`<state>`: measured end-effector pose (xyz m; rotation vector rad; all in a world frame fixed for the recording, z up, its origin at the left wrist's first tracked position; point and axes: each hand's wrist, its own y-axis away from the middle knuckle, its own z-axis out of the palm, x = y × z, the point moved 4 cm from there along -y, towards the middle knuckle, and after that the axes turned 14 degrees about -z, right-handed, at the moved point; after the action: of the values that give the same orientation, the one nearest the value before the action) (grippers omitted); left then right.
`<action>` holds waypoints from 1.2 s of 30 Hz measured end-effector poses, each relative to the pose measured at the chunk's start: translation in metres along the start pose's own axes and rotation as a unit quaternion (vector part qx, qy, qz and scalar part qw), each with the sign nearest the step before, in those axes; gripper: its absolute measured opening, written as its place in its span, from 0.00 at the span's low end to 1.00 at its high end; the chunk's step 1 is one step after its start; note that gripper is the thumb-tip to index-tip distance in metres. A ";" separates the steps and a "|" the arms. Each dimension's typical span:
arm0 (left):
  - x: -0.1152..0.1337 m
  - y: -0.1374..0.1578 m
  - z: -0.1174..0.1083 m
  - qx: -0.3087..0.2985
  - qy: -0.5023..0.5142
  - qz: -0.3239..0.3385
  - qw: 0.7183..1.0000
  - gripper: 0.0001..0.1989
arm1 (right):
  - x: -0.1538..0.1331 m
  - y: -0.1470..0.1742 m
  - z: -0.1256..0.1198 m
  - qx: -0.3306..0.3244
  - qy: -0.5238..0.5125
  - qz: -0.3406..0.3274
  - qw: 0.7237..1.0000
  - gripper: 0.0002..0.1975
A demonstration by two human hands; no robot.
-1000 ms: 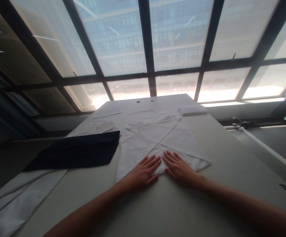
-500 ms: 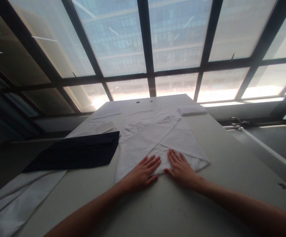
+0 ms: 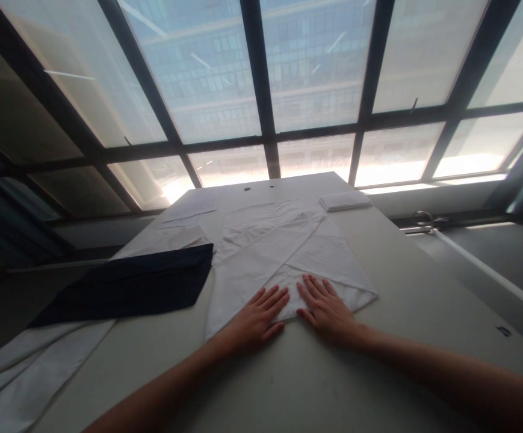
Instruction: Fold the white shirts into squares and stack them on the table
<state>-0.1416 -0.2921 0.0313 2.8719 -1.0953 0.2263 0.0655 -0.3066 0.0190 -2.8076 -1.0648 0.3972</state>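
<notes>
Left hand [image 3: 257,317] and right hand [image 3: 327,311] flat on white cloth [image 3: 254,264]

Both hands lie palm down at lower center of the frame, gripping nothing: the left with fingers extended close together and thumb apart, the right with fingers slightly spread. They rest along the cloth's near edge; the cloth occupies the center, creased toward its far end. Dark cloth [image 3: 130,285] lies just beside it at center left; a folded white bundle [image 3: 346,201] lies near its far right. Tabletop [image 3: 423,325] extends rightward to a slanting edge and below the hands to the frame's bottom.
</notes>
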 end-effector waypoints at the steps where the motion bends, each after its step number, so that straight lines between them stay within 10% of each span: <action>1: 0.000 0.000 0.000 -0.001 0.000 -0.001 1.000 0.33 | 0.000 0.002 0.000 0.001 -0.002 -0.004 1.000 0.35; 14: 0.016 0.033 0.002 -0.021 -0.001 -0.009 1.000 0.35 | -0.024 0.041 -0.004 -0.009 -0.116 -0.038 0.992 0.32; 20: 0.024 0.027 -0.025 -0.068 0.040 -0.006 0.997 0.34 | 0.039 0.047 -0.042 0.213 -0.237 0.078 0.945 0.23; 23: 0.018 0.000 -0.047 -0.038 0.075 -0.017 0.996 0.31 | 0.105 0.048 -0.064 0.334 -0.254 0.201 0.885 0.20; 27: -0.007 -0.063 -0.054 0.013 0.107 -0.055 0.993 0.30 | 0.166 0.050 -0.066 0.331 -0.318 0.346 0.818 0.18; 36: -0.051 -0.168 -0.007 0.021 0.095 -0.144 0.985 0.28 | 0.166 0.044 -0.065 0.201 -0.471 0.397 0.762 0.09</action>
<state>-0.0685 -0.1323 0.0296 2.9212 -0.6431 0.4984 0.2317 -0.2298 0.0389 -2.4069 0.3095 1.9590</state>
